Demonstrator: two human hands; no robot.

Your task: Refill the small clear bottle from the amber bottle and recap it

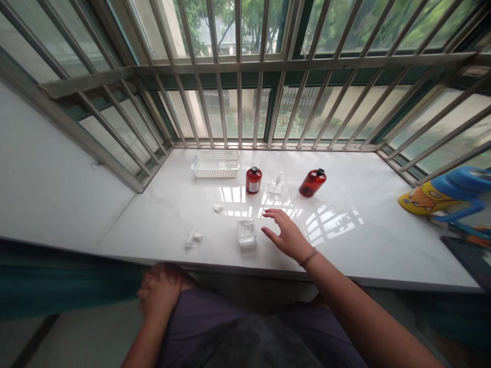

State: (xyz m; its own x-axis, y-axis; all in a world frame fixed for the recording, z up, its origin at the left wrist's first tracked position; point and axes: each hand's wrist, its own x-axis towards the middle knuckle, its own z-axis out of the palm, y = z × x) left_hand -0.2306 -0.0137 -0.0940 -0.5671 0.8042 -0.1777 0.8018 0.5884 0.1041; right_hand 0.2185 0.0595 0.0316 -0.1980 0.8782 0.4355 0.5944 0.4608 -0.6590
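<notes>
My right hand (283,232) is over the white counter, its thumb and fingers apart and nothing between them. Just left of it sits a small clear plastic box (246,233). Beyond my fingertips stands a red-brown bottle with a black cap and a pale label (253,181). Beside that bottle is a small clear item (276,184), its kind hard to make out. Another red-brown bottle (312,182) is farther right and looks tilted in this view. Low on the left, my left hand (160,292) rests loosely on my knee, holding nothing; its fingers show only in part.
A white perforated basket (215,171) stands at the back left of the counter (153,220). Small whitish pieces (194,237) and a crumpled bit (218,208) lie on the left. A blue-and-yellow water bottle (445,191) and a dark flat object (462,260) are at right. Metal window bars (240,107) close off the back.
</notes>
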